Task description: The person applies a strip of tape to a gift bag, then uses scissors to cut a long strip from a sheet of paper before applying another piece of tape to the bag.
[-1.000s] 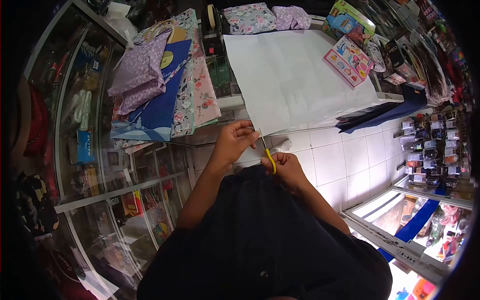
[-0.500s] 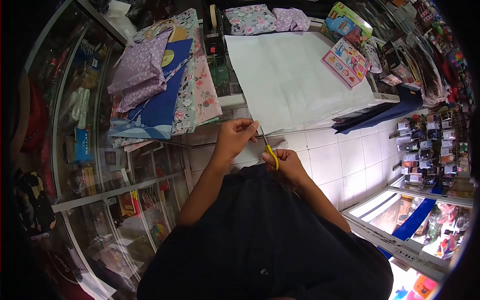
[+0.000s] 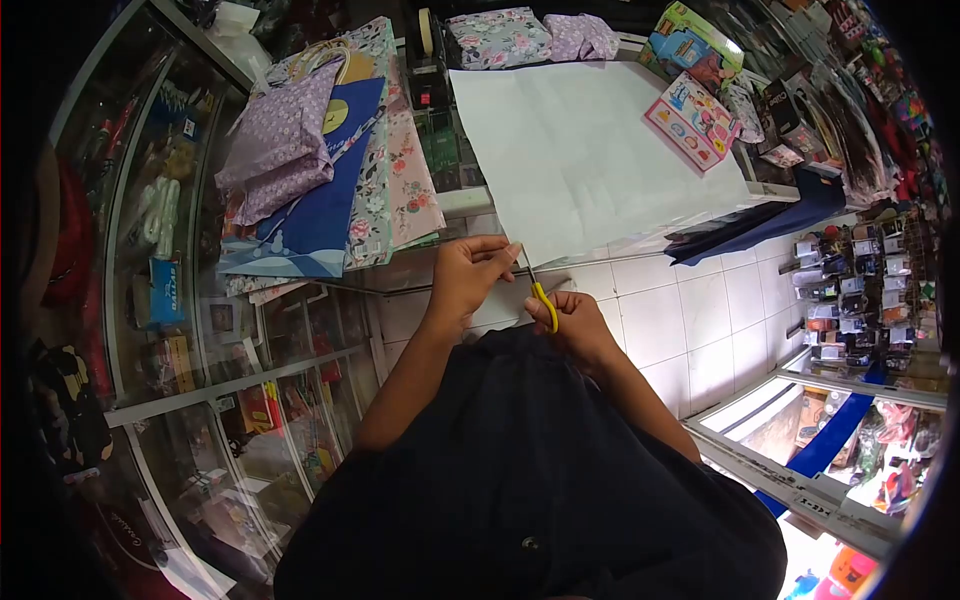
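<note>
A large white sheet [image 3: 590, 150] lies over the counter, its near left corner reaching toward me. My left hand [image 3: 474, 272] pinches that corner between thumb and fingers. In my right hand [image 3: 572, 322] are scissors with yellow handles [image 3: 543, 305], their blades pointing up at the sheet's near edge beside my left fingertips. Whether the blades are parted is too small to tell. A pink box [image 3: 693, 122] rests on the sheet's right side.
Left of the sheet, a purple flowered package [image 3: 285, 140] sits on a blue bag [image 3: 320, 225] and flowered bags. A green box [image 3: 690, 48] and wrapped parcels [image 3: 500, 38] stand behind. Glass cases [image 3: 200, 390] flank me, with a tiled floor [image 3: 650, 310] between.
The scissors have shifted very slightly at the sheet's near corner, and my right hand has moved up a little with them. My left hand keeps its pinch.
</note>
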The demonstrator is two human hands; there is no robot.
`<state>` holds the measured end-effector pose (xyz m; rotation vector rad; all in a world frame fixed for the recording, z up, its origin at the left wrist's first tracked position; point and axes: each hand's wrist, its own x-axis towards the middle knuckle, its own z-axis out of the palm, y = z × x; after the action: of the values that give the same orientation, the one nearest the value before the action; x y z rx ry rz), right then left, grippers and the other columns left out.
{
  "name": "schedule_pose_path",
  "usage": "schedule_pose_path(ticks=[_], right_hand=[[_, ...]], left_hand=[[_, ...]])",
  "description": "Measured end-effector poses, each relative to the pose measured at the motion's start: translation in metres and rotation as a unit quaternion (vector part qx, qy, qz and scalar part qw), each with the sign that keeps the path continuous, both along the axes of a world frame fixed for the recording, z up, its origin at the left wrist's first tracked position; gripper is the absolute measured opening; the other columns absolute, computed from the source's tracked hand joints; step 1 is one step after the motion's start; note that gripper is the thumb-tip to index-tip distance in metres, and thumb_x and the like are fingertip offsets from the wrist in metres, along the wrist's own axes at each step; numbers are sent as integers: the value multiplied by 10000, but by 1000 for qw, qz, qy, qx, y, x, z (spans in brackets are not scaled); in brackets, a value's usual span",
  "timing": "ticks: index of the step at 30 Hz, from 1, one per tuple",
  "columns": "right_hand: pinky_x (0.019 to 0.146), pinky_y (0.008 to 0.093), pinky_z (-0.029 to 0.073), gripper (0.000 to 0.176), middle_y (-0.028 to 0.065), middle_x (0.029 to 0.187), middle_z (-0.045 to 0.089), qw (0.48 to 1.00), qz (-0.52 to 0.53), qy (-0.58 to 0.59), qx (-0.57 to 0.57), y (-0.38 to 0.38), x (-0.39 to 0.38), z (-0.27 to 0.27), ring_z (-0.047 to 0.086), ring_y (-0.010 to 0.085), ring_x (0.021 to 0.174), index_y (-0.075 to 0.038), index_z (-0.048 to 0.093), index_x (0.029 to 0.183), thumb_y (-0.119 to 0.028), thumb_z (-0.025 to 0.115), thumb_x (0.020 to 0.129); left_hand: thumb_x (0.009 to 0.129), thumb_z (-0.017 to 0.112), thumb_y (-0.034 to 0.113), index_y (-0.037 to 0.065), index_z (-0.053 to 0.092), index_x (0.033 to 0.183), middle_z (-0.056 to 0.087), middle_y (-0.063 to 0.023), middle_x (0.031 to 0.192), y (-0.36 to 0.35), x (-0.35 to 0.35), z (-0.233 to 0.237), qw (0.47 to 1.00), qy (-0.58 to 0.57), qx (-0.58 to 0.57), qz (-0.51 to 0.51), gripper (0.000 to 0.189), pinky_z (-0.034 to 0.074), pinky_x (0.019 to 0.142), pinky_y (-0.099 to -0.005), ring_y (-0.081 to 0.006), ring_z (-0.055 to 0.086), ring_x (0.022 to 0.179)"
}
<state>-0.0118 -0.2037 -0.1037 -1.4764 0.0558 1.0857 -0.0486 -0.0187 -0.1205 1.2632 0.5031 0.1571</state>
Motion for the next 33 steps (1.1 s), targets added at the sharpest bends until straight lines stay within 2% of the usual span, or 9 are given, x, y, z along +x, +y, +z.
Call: schedule_pose_path(ticks=[13, 21, 33], right_hand=[[443, 189, 285, 343, -22, 616, 592, 1000, -4, 5, -11, 6, -1, -1, 420, 17, 473, -94, 609, 712, -348, 814, 819], [397, 199, 281, 361, -24, 603, 581, 1000, 5, 25, 5, 7, 4, 0, 405, 19, 428, -103, 600, 708, -378, 801, 827], [392, 201, 276, 363, -25, 616, 592, 998, 31, 44, 24, 4, 9, 1, 402, 25, 411, -122, 594, 703, -400, 788, 832]], left_hand=[[847, 764, 108, -92, 665, 1011, 684, -71, 840, 3, 1, -3, 1000, -10, -10, -5, 278, 497, 595, -232, -92, 594, 624], [846, 768, 112, -114, 645, 1075, 681, -78, 842, 5, 0, 0, 1000, -12, -14, 3, 344, 491, 586, -227, -91, 586, 624], [846, 772, 123, -123, 611, 1134, 680, -71, 841, 7, 1, 7, 1000, -4, -22, -6, 411, 482, 606, -213, -85, 589, 636]])
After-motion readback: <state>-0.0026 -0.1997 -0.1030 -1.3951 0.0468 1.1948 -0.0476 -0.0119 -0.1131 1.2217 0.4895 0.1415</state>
